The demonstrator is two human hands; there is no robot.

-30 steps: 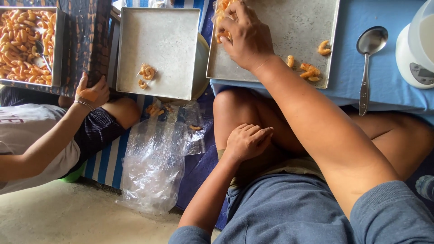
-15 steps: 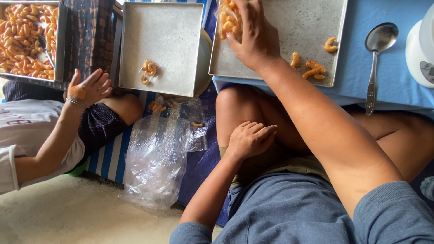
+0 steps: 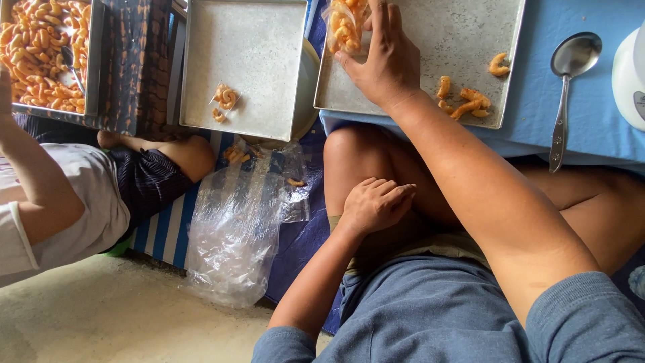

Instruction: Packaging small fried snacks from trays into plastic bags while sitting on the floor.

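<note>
- Two bare hands in view: right hand reaches forward over the flat grey metal tray, fingers close together and curled against a small clear plastic bag of orange curled crackers at the tray's far left edge; whether the bag is pinched cannot be told.
- Left hand rests on the knee, fingers loosely folded, holding nothing.
- Step judged: filling or gathering the small bag; the next move seems to call for a firm hold on thin, slippery film.
- Loose orange curled crackers: ridged, dry, near the tray's front right.
- Long-handled steel spoon: glossy, on the blue-clothed desk.
- Crumpled clear plastic sheet: on the floor mat.
</note>
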